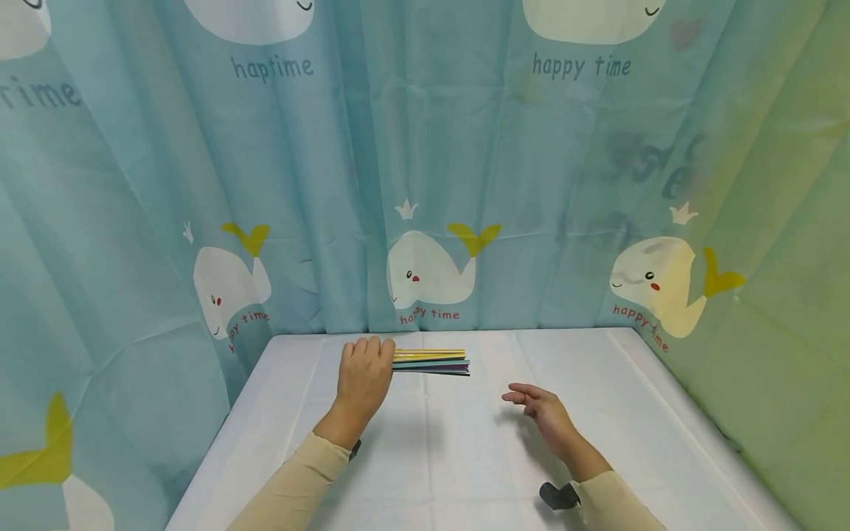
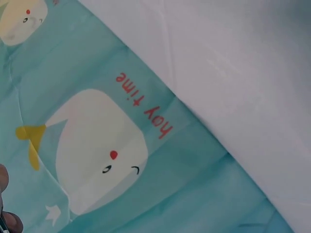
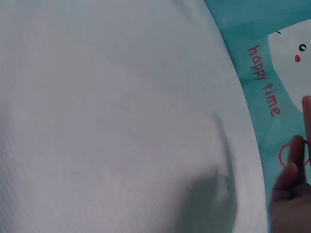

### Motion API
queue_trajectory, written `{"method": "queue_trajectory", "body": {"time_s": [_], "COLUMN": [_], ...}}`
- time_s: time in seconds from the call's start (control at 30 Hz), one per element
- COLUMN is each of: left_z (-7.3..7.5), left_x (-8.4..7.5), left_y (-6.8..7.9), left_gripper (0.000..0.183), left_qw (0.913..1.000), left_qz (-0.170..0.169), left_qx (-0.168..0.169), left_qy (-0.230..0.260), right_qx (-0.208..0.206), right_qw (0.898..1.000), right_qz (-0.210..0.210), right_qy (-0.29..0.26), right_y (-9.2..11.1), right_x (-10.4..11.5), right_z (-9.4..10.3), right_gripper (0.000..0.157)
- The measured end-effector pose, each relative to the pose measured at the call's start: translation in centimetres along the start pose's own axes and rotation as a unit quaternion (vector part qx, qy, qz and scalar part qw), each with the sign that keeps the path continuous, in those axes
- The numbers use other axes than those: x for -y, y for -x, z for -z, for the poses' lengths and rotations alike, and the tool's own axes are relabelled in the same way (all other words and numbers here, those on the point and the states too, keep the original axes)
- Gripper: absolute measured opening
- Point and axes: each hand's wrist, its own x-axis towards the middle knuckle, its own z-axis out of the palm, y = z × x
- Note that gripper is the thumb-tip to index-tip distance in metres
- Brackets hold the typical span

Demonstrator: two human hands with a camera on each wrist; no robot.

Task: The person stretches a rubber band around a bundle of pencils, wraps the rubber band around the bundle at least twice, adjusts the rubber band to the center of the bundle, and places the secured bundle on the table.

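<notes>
Clearly "happy time" curtain (image 1: pixel 432 162), left hand (image 1: pixel 367 375) gripping sticks (image 1: pixel 432 363), perhaps red loop (image 3: pixel 280 156)

Bundle of thin sticks (image 1: pixel 432 362), yellow, pale blue, purple, dark; roughly level in left hand (image 1: pixel 365 375), free ends rightward, just below frame centre. Thin red loop (image 3: pixel 281 156) at right hand's (image 1: pixel 541 410) fingers, lower right of right wrist view.

Left grip (image 1: pixel 365 374) curled; right grip (image 1: pixel 546 413) apart
</notes>
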Motion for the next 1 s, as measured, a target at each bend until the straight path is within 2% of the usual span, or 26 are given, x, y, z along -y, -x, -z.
{"method": "queue_trajectory", "body": {"time_s": [0.1,0.2,0.43,0.6,0.7,0.83,1.0], "left_z": [0.0,0.1,0.1,0.0,0.0,0.0,0.0], "left_x": [0.0,0.0,0.0,0.0,0.0,0.0,-0.1], "left_y": [0.0,0.0,0.0,0.0,0.0,0.1,0.1], "left_gripper": [0.012,0.012,0.010,0.011,0.012,0.011,0.009], "left_qw": [1.0000,1.0000,1.0000,1.0000,1.0000,0.9999,0.9999], "left_qz": [0.000,0.000,-0.003,-0.003,-0.003,-0.005,-0.008], "left_qx": [0.005,0.008,0.005,0.005,0.008,0.009,0.006], "left_qy": [-0.002,-0.004,0.001,-0.001,-0.002,0.000,0.005], "right_qx": [-0.011,-0.004,0.030,0.007,0.001,0.001,-0.003], "right_qw": [0.998,0.994,0.987,0.985,0.986,0.983,0.986], "right_qz": [0.044,0.083,0.152,0.169,0.164,0.141,0.112], "right_qy": [0.036,0.069,0.040,0.039,-0.030,-0.122,-0.120], "right_y": [-0.1,-0.2,0.1,0.2,0.3,0.9,0.6], "right_x": [0.0,0.1,1.0,1.9,2.6,3.9,4.2], "right_z": [0.2,0.5,0.5,0.3,0.1,-0.3,-0.4], "right_gripper": [0.049,0.047,0.043,0.039,0.038,0.042,0.056]}}
